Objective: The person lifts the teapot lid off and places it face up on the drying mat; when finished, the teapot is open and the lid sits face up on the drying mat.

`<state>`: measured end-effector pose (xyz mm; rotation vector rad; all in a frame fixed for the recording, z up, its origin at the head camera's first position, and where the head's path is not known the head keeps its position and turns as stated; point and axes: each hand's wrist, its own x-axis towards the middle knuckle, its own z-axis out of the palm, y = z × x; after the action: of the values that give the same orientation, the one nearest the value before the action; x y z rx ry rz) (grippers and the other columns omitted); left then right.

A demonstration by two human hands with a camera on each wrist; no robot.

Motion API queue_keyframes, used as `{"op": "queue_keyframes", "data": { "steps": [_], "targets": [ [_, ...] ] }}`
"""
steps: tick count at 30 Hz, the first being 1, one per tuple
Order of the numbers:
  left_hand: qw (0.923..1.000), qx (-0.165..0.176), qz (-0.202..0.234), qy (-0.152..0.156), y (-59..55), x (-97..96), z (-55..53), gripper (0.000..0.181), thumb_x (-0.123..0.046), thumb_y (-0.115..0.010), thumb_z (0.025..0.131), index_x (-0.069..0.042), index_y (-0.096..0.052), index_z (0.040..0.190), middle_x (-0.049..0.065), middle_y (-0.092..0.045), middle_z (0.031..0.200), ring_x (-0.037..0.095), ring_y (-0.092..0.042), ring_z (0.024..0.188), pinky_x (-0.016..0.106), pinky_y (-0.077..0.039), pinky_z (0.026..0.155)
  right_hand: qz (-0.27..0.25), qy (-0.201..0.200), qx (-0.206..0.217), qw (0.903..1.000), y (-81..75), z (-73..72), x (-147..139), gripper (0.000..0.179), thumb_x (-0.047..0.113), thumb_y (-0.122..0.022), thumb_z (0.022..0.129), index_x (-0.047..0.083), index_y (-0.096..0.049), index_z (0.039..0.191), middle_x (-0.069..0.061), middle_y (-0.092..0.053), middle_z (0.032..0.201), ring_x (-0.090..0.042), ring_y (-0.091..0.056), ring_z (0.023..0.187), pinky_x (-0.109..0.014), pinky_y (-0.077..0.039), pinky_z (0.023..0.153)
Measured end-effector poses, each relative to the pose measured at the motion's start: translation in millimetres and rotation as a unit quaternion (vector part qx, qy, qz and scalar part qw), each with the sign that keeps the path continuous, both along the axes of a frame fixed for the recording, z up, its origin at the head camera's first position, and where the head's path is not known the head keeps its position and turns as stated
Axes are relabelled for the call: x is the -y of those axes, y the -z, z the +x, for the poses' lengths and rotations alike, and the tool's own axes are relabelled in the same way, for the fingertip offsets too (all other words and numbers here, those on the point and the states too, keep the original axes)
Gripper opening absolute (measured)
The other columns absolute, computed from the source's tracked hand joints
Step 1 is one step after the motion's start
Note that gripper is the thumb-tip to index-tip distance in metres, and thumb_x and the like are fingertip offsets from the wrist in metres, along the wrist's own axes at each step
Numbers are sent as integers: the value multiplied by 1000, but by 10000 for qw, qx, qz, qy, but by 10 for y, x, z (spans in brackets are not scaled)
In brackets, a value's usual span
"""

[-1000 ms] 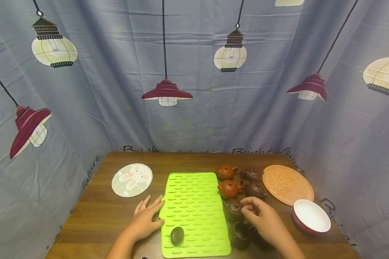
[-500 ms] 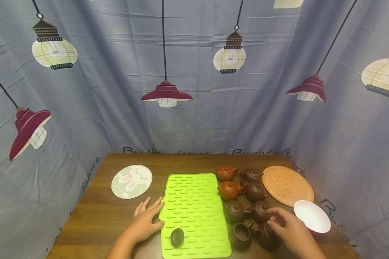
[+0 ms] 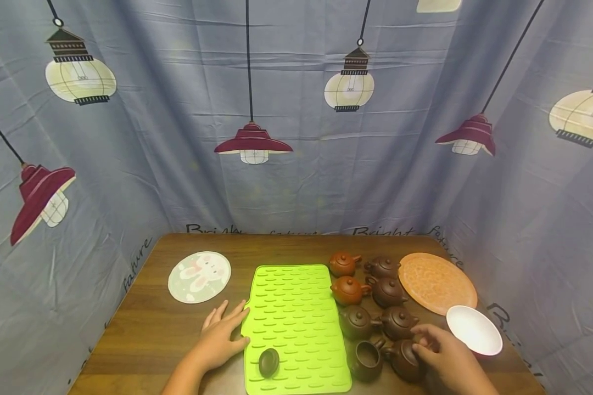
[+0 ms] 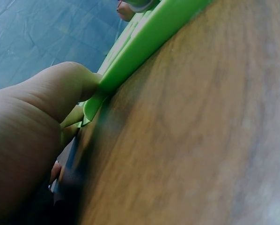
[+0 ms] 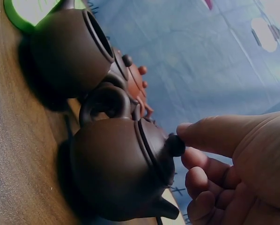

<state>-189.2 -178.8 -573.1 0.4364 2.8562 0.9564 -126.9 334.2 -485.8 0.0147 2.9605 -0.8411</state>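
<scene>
Right grip [image 5: 257,159] pinches teapot knob [image 5: 176,146].

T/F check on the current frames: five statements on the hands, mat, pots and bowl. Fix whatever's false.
1. The left hand touches the edge of the green mat. True.
2. Every dark brown pot has its lid on. False: the pot by the mat's front right corner stands open.
3. The right hand has its fingers at the lid knob of a brown teapot. True.
4. The dark oval piece lies on bare wood. False: it lies on the green mat.
5. The bowl is black inside. False: it is white inside.
</scene>
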Motion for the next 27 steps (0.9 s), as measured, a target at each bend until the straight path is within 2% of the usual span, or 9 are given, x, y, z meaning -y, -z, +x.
{"op": "queue_keyframes", "data": {
  "steps": [6, 12, 18, 27],
  "targets": [
    [10000, 2, 16, -15, 4, 4, 3, 73, -39, -76, 93, -14, -50, 156, 2, -33, 171, 47, -10, 161, 69, 4, 124, -102, -12, 50, 9999, 51, 12, -27, 24, 27, -80, 93, 15, -72, 112, 8, -60, 87, -1, -52, 75, -23, -45, 66],
    [10000, 3, -8, -5, 7, 2, -8, 73, -40, -76, 93, -15, -49, 157, 2, -33, 171, 47, -10, 161, 68, 4, 124, -292, -340, -102, 9989, 96, 53, -87, 14, 20, -81, 91, 16, -69, 98, 9, -58, 84, 4, -50, 76, -20, -46, 66],
    [10000, 11, -16, -28, -2, 5, -6, 73, -40, -76, 94, -15, -49, 157, 3, -33, 171, 46, -9, 161, 68, 4, 124, -455, -357, -133, 9982, 131, 73, -91, 13, 21, -80, 92, 17, -70, 98, 10, -59, 84, 5, -51, 76, -20, -48, 67],
    [10000, -19, -32, -22, 0, -6, -3, 73, -41, -76, 94, -16, -49, 157, 2, -33, 171, 46, -10, 161, 68, 3, 124, -306, -336, -247, 9987, 139, 74, -88, 13, 23, -79, 93, 20, -67, 95, 12, -56, 85, 3, -49, 76, -20, -44, 66]
  ]
}}
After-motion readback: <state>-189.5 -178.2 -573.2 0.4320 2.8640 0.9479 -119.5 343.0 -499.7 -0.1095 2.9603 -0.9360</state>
